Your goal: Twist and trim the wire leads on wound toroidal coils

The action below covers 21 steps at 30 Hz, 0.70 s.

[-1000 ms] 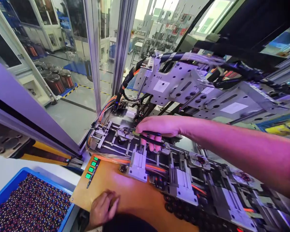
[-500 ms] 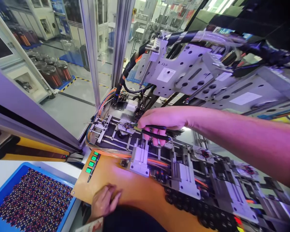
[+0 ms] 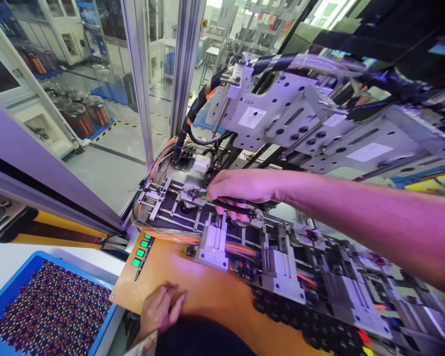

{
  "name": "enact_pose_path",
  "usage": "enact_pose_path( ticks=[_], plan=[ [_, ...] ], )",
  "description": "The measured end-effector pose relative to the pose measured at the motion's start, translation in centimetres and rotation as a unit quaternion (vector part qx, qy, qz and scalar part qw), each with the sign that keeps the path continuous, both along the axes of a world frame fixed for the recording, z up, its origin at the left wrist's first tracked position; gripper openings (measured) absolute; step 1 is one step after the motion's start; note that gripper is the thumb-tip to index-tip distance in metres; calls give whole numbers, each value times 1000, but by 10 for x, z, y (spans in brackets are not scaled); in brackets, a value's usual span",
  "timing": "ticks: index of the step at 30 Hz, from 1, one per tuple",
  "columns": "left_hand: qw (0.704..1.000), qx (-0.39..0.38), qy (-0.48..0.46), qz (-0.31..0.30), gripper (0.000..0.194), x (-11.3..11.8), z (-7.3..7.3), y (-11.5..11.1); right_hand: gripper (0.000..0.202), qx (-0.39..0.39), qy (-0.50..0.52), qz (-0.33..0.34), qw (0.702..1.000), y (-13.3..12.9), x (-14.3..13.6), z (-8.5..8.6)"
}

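My right hand (image 3: 241,187) reaches in from the right, closed around a pair of pliers (image 3: 234,206) with black handles. The tips of the pliers point left into the leftmost metal fixture (image 3: 189,196) on the machine. Glare and the small size hide what the tips touch. Low in the view, my left hand (image 3: 159,309) rests on the orange-brown panel (image 3: 203,291). Its fingers are loosely bent and the thumb stands apart, with nothing seen in it. Beside that hand, a black pen-like tool (image 3: 144,258) lies along a row of green buttons (image 3: 136,262).
A blue tray (image 3: 33,259) full of small dark parts stands at the lower left. Above my right arm hangs a large metal plate assembly (image 3: 274,116) with thick cables. More fixtures (image 3: 307,237) and a black cable chain (image 3: 292,316) run to the right. Aluminium posts (image 3: 183,74) rise behind.
My right hand has dipped slightly down and left with the pliers, and their handles look closer together. My left hand stays on the panel.
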<state>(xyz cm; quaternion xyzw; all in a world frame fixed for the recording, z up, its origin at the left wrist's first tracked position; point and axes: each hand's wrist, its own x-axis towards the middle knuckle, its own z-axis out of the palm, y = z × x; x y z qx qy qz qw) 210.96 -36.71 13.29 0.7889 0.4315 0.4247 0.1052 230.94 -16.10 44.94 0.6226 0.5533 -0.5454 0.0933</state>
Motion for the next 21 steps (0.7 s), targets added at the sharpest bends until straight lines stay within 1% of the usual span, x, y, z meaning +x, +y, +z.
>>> enact_pose_path(
  ticks=[2,4,6,8,11,14,17,21],
  plan=[
    [1000,0,-1,-1,17,0,0,0,25,31,45,20,998,-5,7,11],
    [1000,-2,2,-4,17,-1,-1,0,25,30,67,33,997,-11,21,26],
    [1000,-4,6,-4,19,-2,0,0,23,7,41,41,998,-17,39,39],
    [1000,-8,11,-3,23,-4,1,0,22,-24,-11,47,999,-23,61,46],
    [1000,-19,18,-2,29,-4,5,0,23,-55,-60,38,996,-34,90,42],
    [999,-35,25,3,29,-3,9,1,20,-54,-67,25,996,-44,110,34],
    [998,-53,31,17,32,-2,13,2,22,-53,-73,13,996,-51,120,28],
    [997,-71,34,25,33,-1,17,3,26,-51,-81,-12,995,-54,128,22]
  ],
)
